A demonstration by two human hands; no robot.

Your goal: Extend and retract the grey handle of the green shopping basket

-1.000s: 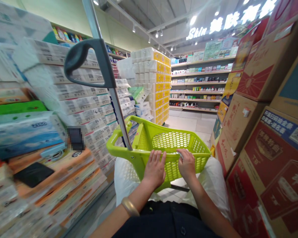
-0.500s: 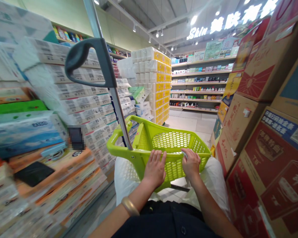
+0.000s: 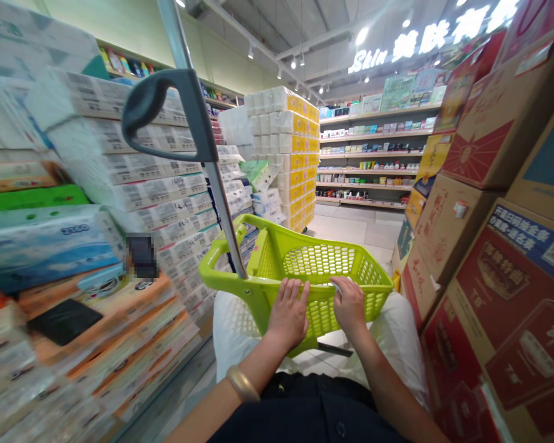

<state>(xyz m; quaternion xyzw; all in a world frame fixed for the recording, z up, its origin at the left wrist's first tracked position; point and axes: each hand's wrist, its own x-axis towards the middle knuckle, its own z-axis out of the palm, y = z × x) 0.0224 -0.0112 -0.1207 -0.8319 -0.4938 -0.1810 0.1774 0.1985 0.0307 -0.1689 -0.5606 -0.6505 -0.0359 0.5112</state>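
Observation:
A lime-green shopping basket (image 3: 323,241) with a perforated wall stands between my knees, its long metal pole tilted up to a grey handle (image 3: 203,117). Against the near side of the basket lies my left hand (image 3: 289,314), fingers stretched out, fingertips at the rim. My right hand (image 3: 349,306) is farther right on the same rim, its fingers curled closed. A sliver of something pale (image 3: 336,284) shows by its fingertips; most of it is hidden by the hand.
Stacked tissue packs (image 3: 161,184) rise on the left, with a black flat object (image 3: 65,322) on the lower orange packs. Cardboard cartons (image 3: 466,227) wall off the right. Ahead stand wrapped paper rolls (image 3: 300,160) and store shelves (image 3: 369,154).
My right hand has slid a little to the left along the near rim with the pale thing. My left hand and the basket have hardly moved.

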